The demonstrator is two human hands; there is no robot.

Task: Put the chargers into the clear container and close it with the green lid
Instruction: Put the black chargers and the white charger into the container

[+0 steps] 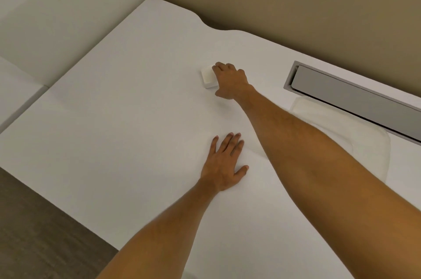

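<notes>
A small white square charger (207,76) lies on the white desk (127,105) toward the back. My right hand (230,80) is stretched out over its right side, with fingers on its far edge and thumb at its near edge, gripping it. My left hand (224,162) rests flat on the desk nearer to me, fingers spread, holding nothing. A pale translucent rounded container (355,139) sits on the desk at the right, partly hidden behind my right forearm. No green lid is in view.
A grey recessed cable slot (350,98) runs along the desk's back right, just behind the container. A tan partition wall (273,5) borders the back. A second white desk (45,16) adjoins on the left. Dark floor (34,233) shows at lower left.
</notes>
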